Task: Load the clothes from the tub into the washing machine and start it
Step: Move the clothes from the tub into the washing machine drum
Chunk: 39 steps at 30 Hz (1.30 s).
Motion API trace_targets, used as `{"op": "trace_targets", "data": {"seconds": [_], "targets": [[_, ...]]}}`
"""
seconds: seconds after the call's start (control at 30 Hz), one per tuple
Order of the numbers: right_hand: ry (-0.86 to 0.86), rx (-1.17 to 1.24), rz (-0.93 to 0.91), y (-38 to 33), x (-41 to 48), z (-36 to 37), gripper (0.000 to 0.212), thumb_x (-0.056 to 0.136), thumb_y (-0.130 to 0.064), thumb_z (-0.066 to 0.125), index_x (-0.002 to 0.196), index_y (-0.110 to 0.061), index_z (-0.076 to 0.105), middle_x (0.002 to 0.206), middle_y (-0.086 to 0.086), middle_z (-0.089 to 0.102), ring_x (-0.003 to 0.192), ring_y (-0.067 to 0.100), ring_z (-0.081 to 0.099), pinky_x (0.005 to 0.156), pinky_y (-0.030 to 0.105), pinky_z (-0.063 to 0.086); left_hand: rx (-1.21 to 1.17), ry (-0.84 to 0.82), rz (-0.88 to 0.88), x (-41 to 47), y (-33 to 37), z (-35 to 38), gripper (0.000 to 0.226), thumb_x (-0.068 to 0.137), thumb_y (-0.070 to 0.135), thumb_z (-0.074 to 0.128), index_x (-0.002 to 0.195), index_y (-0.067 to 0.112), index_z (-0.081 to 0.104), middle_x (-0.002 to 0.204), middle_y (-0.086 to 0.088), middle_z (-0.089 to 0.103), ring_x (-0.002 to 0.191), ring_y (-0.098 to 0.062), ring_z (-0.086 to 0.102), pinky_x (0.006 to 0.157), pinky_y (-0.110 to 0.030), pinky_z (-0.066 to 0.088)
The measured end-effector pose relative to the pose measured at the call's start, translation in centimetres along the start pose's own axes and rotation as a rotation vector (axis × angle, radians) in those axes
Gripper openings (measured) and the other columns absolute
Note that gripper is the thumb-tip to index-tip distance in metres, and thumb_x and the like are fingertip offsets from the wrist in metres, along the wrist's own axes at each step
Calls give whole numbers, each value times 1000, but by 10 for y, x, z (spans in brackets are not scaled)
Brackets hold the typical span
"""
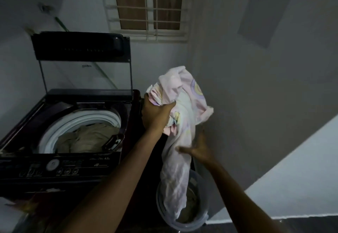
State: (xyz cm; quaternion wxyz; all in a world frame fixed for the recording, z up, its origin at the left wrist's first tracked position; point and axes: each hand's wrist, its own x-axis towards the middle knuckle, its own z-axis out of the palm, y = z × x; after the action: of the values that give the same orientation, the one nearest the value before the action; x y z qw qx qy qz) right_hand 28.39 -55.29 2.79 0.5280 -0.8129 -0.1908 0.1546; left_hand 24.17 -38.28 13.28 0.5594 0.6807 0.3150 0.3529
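A pale pink cloth (182,94) with faint pastel prints hangs in the air to the right of the washer (76,179), bunched at the top and trailing down in a long fold. Its lower end reaches into the tub (204,212), a round translucent one that stands on the floor just beside the washer's right side. Something beige lies in the tub under the cloth, too dim to make out.

The left hand (157,115) grasps the cloth near its top, fingers and thumb curled into the bunched fabric, and holds it above the level of the washer's top. The right hand (199,150) is lower, at the hanging part, fingers spread and straight. It is blurred, and whether it touches the cloth or is only beside it cannot be told.

The washer is a dark top-loader. Its lid (80,50) stands upright and folded, with a clear pane in the lower half. Inside the white ring of the drum (54,123) lie crumpled beige clothes (87,137). The control panel at the near edge has a round dial (52,165) and rows of small buttons.

Behind, a barred window (148,4) sits in a pale wall.
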Motion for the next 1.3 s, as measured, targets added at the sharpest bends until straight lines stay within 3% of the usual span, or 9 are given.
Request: {"op": "trace_targets", "data": {"seconds": [0.2, 0.3, 0.4, 0.57, 0.8, 0.97, 1.13, 1.23, 1.3], "targets": [[113, -69, -16, 33, 22, 1, 38, 88, -17, 61, 117, 8, 60, 121, 16, 59, 118, 26, 53, 83, 2, 37, -66, 15, -113, 16, -8, -21, 81, 41, 52, 80, 117, 34, 60, 113, 8, 69, 101, -15, 67, 91, -40, 55], [288, -66, 139, 14, 27, -45, 35, 87, -23, 64, 106, 6, 67, 103, 21, 68, 100, 24, 61, 74, 31, 47, 207, -25, 17, 22, -15, -47, 91, 47, 55, 80, 129, 35, 49, 127, 2, 61, 114, -23, 60, 93, -39, 50], [348, 178, 62, -44, 31, -76, 36, 75, -34, 61, 96, -5, 69, 83, 10, 66, 80, 21, 59, 59, 31, 47, 489, -81, 95, 19, -20, -50, 94, 48, 58, 83, 131, 34, 44, 127, -7, 56, 116, -32, 57, 89, -43, 51], [-102, 266, 8, -137, 29, -47, 25, 90, -17, 52, 112, -22, 62, 106, 5, 65, 98, 25, 60, 94, 48, 46, 538, -214, 141, 3, -13, -29, 94, 45, 71, 75, 127, 38, 41, 128, -3, 55, 117, -30, 57, 91, -44, 50], [-247, 529, 106, -148, 29, -37, 47, 86, -48, 47, 117, -19, 66, 117, 9, 68, 105, 27, 65, 77, 36, 53, 446, -574, 96, 3, -12, -32, 152, 26, 67, 86, 148, 38, 1, 151, 0, 8, 145, -24, 10, 117, -45, 22], [-331, 515, 87, -150, 26, -32, 56, 95, -48, 29, 128, -14, 58, 119, 10, 67, 105, 27, 65, 80, 36, 53, 255, -235, 178, -16, -21, -22, 127, 36, 65, 88, 143, 29, 30, 142, -1, 36, 137, -20, 32, 113, -40, 32], [-292, 397, 42, -151, 27, -44, 43, 100, -38, 31, 118, -14, 62, 110, 8, 69, 98, 22, 66, 94, 36, 49, 241, -113, 157, -13, -20, -19, 99, 47, 58, 80, 134, 25, 46, 134, -2, 51, 122, -23, 52, 98, -38, 46], [-161, 281, -8, -127, 12, -49, 35, 94, -36, 48, 120, -17, 63, 116, -2, 66, 111, 16, 61, 102, 34, 45, 212, -56, 71, -6, -13, -17, 98, 42, 68, 70, 129, 29, 47, 132, 0, 54, 118, -24, 56, 93, -39, 49], [-22, 147, -100, -91, -6, -45, 57, 83, -38, 67, 134, -20, 50, 135, -6, 51, 125, 15, 49, 99, 28, 45, 168, -32, 46, 0, -8, -16, 95, 41, 68, 69, 126, 30, 48, 129, 1, 57, 115, -24, 58, 93, -42, 50]]}}
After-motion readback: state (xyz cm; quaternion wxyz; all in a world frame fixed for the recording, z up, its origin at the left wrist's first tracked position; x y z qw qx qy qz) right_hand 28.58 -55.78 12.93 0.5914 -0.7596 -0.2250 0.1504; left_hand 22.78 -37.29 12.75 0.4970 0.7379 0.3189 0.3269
